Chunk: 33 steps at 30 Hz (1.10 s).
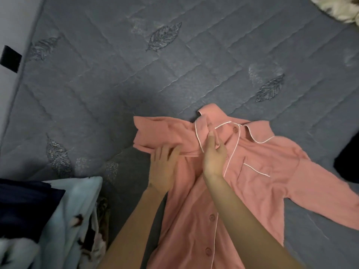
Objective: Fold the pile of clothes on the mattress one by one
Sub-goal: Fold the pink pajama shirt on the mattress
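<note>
The shirt [252, 181], soft pink cloth with white piping and round buttons, lies flat on the mattress [136, 74]. Its long axis runs from the hem at 6 o'clock to the collar at 12, with one sleeve out toward 4. My left hand [165, 167] presses flat, fingers straight, on the sleeve folded at 10. My right hand [213, 154] pinches the collar front. The mattress is grey, quilted and leaf-stitched. A fleecy pale-blue pile [77, 200] sits at 8.

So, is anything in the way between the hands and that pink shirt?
Nothing visible. Both hands are on the shirt: the left hand lies flat on its folded sleeve, and the right hand pinches fabric by the collar.
</note>
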### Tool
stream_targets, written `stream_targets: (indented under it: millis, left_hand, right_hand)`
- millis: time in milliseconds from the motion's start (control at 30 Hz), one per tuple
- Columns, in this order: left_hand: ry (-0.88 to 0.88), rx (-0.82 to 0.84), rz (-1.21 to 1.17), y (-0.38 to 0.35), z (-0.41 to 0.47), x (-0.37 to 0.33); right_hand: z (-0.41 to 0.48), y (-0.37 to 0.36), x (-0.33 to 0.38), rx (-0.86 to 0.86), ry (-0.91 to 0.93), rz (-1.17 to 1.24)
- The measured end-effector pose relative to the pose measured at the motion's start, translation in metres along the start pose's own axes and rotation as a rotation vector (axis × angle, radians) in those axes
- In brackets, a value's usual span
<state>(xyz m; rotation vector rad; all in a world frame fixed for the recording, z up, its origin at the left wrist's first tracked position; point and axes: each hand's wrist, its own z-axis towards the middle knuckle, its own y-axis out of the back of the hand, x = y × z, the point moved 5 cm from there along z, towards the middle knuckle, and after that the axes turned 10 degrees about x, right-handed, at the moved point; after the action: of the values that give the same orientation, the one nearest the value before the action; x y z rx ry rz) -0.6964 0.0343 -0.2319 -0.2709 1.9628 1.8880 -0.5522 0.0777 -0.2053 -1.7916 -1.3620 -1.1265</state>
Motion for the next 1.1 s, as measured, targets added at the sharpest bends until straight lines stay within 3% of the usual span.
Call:
stream_targets:
  millis: [133, 267, 467, 633, 700, 767, 867, 933, 1000, 1100]
  left_hand:
    - [0.281, -0.096, 0.016, 0.008, 0.008, 0.003]
    - [0.386, -0.029, -0.045, 0.001, 0.010, -0.004]
    - [0.057, 0.046, -0.086, -0.022, 0.000, -0.070]
    - [-0.025, 0.161, 0.037, -0.048, -0.023, -0.109]
    - [0.050, 0.213, 0.059, -0.061, -0.030, -0.111]
    - [0.136, 0.235, 0.078, -0.068, -0.034, -0.116]
    - [0.215, 0.227, 0.029, -0.068, -0.028, -0.130]
    - [0.364, 0.203, -0.033, -0.062, -0.020, -0.128]
    - [0.508, 0.110, -0.020, -0.053, -0.015, -0.118]
    - [0.530, -0.090, -0.088, -0.042, -0.006, -0.098]
  right_hand:
    - [0.006, 0.052, 0.014, -0.103, 0.069, 0.050]
    - [0.010, 0.104, 0.015, -0.178, 0.078, 0.063]
    - [0.004, 0.173, -0.008, -0.319, 0.011, 0.060]
    - [-0.002, 0.215, -0.026, -0.360, -0.155, -0.001]
    - [-0.001, 0.224, -0.039, -0.266, -0.262, -0.043]
    - [-0.001, 0.234, -0.044, -0.225, -0.247, -0.125]
    - [-0.004, 0.255, -0.042, -0.322, -0.174, -0.192]
    - [-0.004, 0.265, -0.041, -0.353, -0.174, -0.175]
    - [-0.002, 0.268, -0.045, -0.305, -0.210, -0.175]
    - [0.000, 0.268, -0.052, -0.241, -0.265, -0.221]
